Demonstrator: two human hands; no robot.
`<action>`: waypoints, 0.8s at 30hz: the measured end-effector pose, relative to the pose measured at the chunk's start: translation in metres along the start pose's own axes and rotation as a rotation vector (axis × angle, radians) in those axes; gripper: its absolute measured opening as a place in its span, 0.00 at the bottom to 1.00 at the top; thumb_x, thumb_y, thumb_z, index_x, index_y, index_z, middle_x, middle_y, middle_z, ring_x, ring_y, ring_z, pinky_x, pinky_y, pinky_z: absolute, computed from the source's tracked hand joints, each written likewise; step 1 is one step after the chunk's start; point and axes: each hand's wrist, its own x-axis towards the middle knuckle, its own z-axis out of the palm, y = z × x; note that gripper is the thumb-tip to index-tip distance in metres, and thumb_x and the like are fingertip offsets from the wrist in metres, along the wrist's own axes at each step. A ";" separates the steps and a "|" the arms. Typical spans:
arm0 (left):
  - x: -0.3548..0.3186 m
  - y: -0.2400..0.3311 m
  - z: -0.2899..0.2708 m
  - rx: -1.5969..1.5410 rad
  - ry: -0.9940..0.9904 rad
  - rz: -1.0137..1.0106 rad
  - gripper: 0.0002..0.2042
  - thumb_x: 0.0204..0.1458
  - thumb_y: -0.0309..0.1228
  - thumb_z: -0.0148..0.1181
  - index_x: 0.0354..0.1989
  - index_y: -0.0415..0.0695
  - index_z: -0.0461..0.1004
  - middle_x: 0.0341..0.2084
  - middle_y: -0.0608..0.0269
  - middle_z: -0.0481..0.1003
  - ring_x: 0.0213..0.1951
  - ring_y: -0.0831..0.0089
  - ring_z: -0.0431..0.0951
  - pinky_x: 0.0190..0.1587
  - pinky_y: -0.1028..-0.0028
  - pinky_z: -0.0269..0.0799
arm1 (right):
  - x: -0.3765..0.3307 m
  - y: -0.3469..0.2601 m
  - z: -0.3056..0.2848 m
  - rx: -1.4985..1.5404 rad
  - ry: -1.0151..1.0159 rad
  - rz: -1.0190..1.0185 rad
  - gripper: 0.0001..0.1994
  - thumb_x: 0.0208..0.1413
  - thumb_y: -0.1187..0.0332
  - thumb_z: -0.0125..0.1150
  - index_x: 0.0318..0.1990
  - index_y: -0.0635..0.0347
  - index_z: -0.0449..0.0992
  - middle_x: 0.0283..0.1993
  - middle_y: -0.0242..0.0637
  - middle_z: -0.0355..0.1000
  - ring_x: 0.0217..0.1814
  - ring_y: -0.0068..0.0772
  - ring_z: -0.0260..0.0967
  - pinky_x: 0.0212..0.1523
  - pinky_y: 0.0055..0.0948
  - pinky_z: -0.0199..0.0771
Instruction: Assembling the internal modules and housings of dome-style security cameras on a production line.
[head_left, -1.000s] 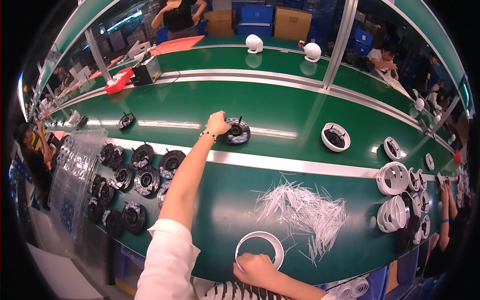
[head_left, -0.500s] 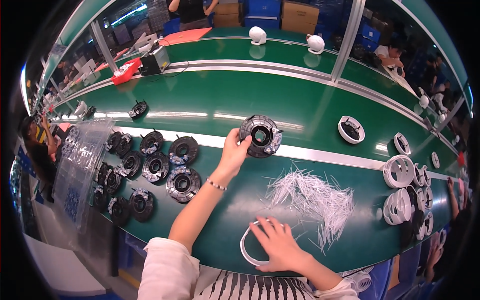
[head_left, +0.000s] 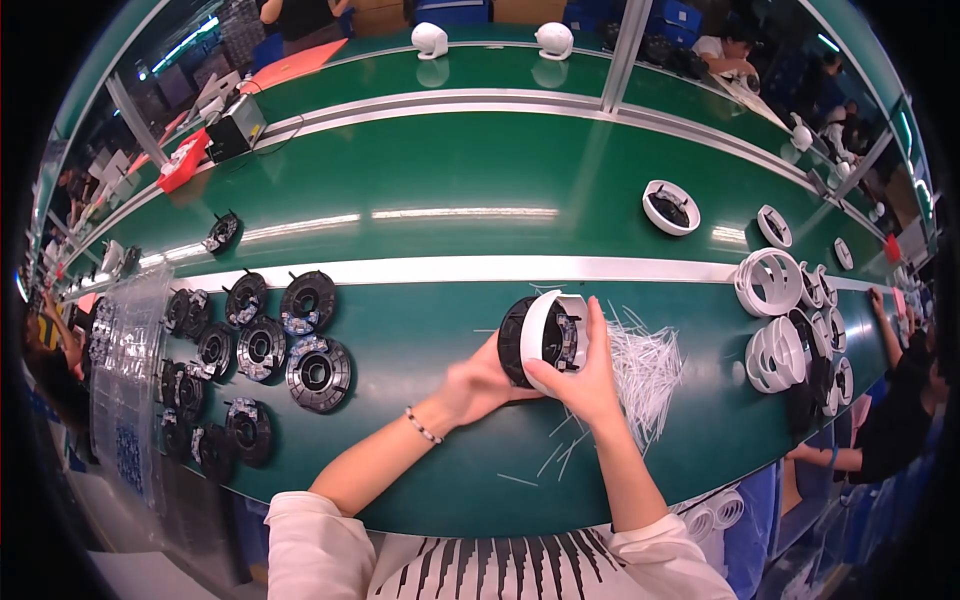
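Both hands meet over the green table in front of me. My left hand [head_left: 478, 382] grips a round black disc part [head_left: 512, 342] from the left side. My right hand [head_left: 585, 378] presses a white ring housing [head_left: 545, 322] against that black part, fingers wrapped over its right rim. The two pieces are held on edge, faces together, a little above the table surface. A pile of thin white plastic strips [head_left: 645, 370] lies just right of my right hand.
Several black disc parts [head_left: 262, 345] lie at left beside a clear plastic tray [head_left: 125, 385]. Stacked white rings [head_left: 775, 345] stand at right. A green conveyor belt [head_left: 450, 180] carries a white ring part [head_left: 669, 207]. Another person's arm [head_left: 885, 330] reaches in at far right.
My left hand brought the black disc back from the belt edge toward me. My right hand lifted the white ring off the table and joined it to the disc.
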 end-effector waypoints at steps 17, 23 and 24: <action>0.003 0.002 -0.005 -0.240 0.397 -0.059 0.29 0.50 0.52 0.31 0.51 0.41 0.59 0.46 0.53 0.64 0.48 0.61 0.65 0.51 0.62 0.61 | -0.009 -0.032 0.003 -0.296 -0.195 -0.369 0.57 0.19 0.57 0.73 0.58 0.65 0.42 0.61 0.54 0.39 0.61 0.49 0.41 0.58 0.40 0.46; 0.005 0.010 -0.007 -0.289 0.299 -0.088 0.25 0.49 0.47 0.36 0.49 0.42 0.61 0.44 0.53 0.66 0.46 0.61 0.66 0.50 0.60 0.61 | 0.003 -0.018 -0.003 -0.102 -0.250 -0.251 0.55 0.20 0.60 0.73 0.58 0.66 0.43 0.59 0.51 0.45 0.60 0.44 0.46 0.57 0.36 0.49; 0.005 0.010 -0.004 -0.311 0.337 -0.086 0.24 0.48 0.46 0.37 0.48 0.42 0.62 0.42 0.52 0.67 0.45 0.60 0.67 0.49 0.60 0.62 | 0.004 -0.016 -0.004 0.048 -0.273 -0.199 0.54 0.20 0.62 0.73 0.58 0.66 0.43 0.59 0.51 0.46 0.61 0.43 0.47 0.58 0.35 0.49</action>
